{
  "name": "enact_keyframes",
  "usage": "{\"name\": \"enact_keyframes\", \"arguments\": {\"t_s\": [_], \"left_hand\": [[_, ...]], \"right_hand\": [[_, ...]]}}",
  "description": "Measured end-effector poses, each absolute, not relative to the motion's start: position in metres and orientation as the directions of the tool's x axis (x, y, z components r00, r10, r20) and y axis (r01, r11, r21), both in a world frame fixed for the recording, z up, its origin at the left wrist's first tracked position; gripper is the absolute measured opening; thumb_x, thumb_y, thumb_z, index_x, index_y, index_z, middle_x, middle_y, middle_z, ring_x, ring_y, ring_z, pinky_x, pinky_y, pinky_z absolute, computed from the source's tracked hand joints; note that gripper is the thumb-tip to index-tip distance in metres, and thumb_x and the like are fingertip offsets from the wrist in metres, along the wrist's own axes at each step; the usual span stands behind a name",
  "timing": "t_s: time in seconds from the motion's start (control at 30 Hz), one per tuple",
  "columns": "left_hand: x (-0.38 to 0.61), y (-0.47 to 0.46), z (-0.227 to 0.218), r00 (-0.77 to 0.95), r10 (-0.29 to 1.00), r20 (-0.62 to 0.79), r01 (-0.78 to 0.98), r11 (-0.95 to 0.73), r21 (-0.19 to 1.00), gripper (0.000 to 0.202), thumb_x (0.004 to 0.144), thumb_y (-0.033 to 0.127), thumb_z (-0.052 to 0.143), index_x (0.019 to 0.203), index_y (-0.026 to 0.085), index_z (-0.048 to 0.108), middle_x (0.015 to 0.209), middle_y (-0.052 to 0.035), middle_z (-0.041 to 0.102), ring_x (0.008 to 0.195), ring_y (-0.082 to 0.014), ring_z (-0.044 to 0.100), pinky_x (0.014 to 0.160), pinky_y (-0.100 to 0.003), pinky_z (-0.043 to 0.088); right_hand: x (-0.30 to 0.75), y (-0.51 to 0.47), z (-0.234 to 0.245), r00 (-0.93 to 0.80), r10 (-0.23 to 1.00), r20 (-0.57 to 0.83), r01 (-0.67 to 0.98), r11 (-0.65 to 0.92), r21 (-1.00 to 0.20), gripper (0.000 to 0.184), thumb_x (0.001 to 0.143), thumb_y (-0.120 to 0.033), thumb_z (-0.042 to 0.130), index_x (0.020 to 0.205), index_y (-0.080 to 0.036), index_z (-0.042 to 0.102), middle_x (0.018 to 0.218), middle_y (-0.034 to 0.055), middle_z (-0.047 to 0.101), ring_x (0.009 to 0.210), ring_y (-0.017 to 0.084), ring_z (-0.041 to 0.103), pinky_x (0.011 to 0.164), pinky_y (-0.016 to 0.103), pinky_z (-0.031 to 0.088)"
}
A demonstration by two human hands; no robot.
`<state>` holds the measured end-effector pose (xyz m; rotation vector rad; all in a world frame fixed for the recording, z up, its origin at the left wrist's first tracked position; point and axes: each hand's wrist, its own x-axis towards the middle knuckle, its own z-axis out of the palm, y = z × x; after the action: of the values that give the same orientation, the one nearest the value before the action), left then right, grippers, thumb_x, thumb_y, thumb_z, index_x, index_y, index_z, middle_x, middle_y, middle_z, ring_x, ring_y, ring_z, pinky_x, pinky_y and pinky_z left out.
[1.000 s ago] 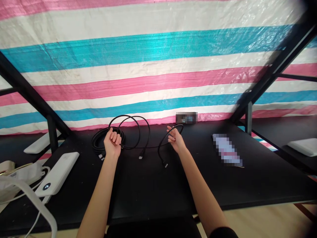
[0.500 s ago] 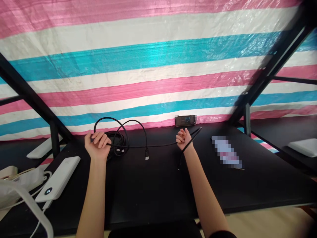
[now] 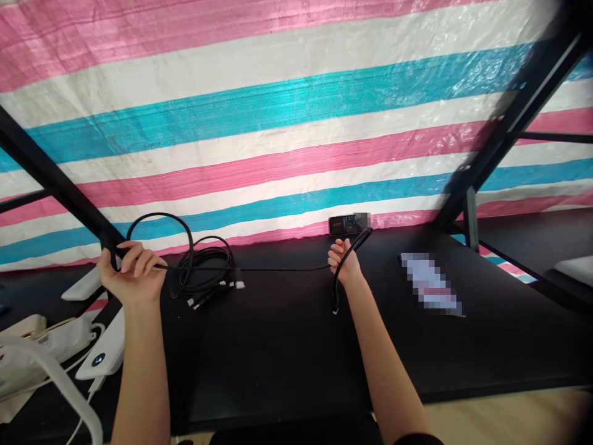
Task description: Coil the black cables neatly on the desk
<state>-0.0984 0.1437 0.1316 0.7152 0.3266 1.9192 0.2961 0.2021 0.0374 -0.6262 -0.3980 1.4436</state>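
A black USB cable (image 3: pixel 287 269) runs almost straight between my two hands above the black table. My left hand (image 3: pixel 134 272), palm up with curled fingers, grips the cable at the left; a loose loop rises behind its fingers. My right hand (image 3: pixel 343 259) is closed around the cable's other part, and a doubled end arches over the wrist, its plug (image 3: pixel 335 311) hanging down. Between the hands, nearer the left one, a coil of black cables (image 3: pixel 217 262) lies on the table with several light-coloured plug ends showing.
A phone (image 3: pixel 345 225) leans against the striped tarp (image 3: pixel 296 148) at the back. A blurred flat item (image 3: pixel 430 284) lies to the right. At left are a white power bank (image 3: pixel 104 352), a power strip (image 3: pixel 60 346) and a curved white bar (image 3: pixel 55 377). Black frame legs flank the table.
My left hand has moved left, lengthening the straight stretch of cable. The plug that hung midway now shows no longer there. My right hand has stayed nearly in place.
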Motion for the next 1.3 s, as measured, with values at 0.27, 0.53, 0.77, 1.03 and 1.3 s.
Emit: {"name": "enact_keyframes", "arguments": {"t_s": [0.27, 0.53, 0.77, 1.03, 1.3], "left_hand": [[-0.099, 0.145, 0.125, -0.19, 0.96, 0.206, -0.484, -0.275, 0.831, 0.052, 0.089, 0.05, 0.027, 0.047, 0.02, 0.037, 0.03, 0.0048, 0.02, 0.025, -0.0065, 0.02, 0.028, -0.021, 0.018], [-0.07, 0.132, 0.11, -0.001, 1.0, -0.007, 0.155, 0.007, 0.988, 0.045, 0.083, 0.051, 0.049, 0.054, 0.016, 0.051, 0.032, 0.0055, 0.034, 0.027, -0.0071, 0.038, 0.034, -0.018, 0.028], [-0.072, 0.153, 0.1, -0.031, 0.985, -0.17, 0.692, 0.144, 0.708, 0.061, 0.078, 0.067, 0.035, 0.061, 0.015, 0.062, 0.051, -0.0034, 0.057, 0.038, -0.0163, 0.055, 0.04, -0.026, 0.036], [-0.046, 0.172, 0.071, 0.141, 0.964, 0.224, 0.96, -0.188, 0.205, 0.061, 0.065, 0.059, 0.062, 0.114, 0.023, 0.061, 0.118, -0.0091, 0.06, 0.111, -0.0309, 0.051, 0.09, -0.041, 0.039], [-0.013, 0.175, 0.062, 0.299, 0.942, 0.153, 0.936, -0.321, 0.146, 0.027, 0.08, 0.042, 0.053, 0.091, 0.027, 0.072, 0.089, -0.0052, 0.068, 0.095, -0.027, 0.052, 0.085, -0.041, 0.033]], "right_hand": [[0.305, 0.203, 0.031, 0.162, 0.978, -0.134, -0.769, 0.04, -0.638, 0.034, 0.082, -0.048, 0.057, 0.066, -0.019, 0.047, 0.044, -0.0108, 0.03, 0.029, 0.002, 0.015, 0.028, 0.015, 0.01], [0.31, 0.209, 0.027, 0.179, 0.966, -0.187, -0.738, 0.006, -0.675, 0.03, 0.083, -0.041, 0.057, 0.066, -0.019, 0.046, 0.043, -0.0113, 0.032, 0.027, 0.001, 0.017, 0.026, 0.014, 0.01], [0.307, 0.207, 0.034, 0.293, 0.942, -0.164, -0.698, 0.094, -0.71, 0.034, 0.08, -0.045, 0.06, 0.065, -0.018, 0.047, 0.043, -0.0116, 0.031, 0.027, 0.0, 0.017, 0.025, 0.013, 0.011], [0.305, 0.209, 0.038, 0.355, 0.93, -0.092, -0.663, 0.181, -0.727, 0.043, 0.076, -0.057, 0.06, 0.063, -0.018, 0.048, 0.043, -0.0113, 0.028, 0.028, 0.0, 0.016, 0.026, 0.014, 0.009], [0.307, 0.207, 0.038, 0.374, 0.919, -0.126, -0.676, 0.177, -0.715, 0.038, 0.078, -0.05, 0.06, 0.063, -0.018, 0.047, 0.042, -0.0116, 0.027, 0.028, 0.0, 0.015, 0.026, 0.014, 0.008]]}}
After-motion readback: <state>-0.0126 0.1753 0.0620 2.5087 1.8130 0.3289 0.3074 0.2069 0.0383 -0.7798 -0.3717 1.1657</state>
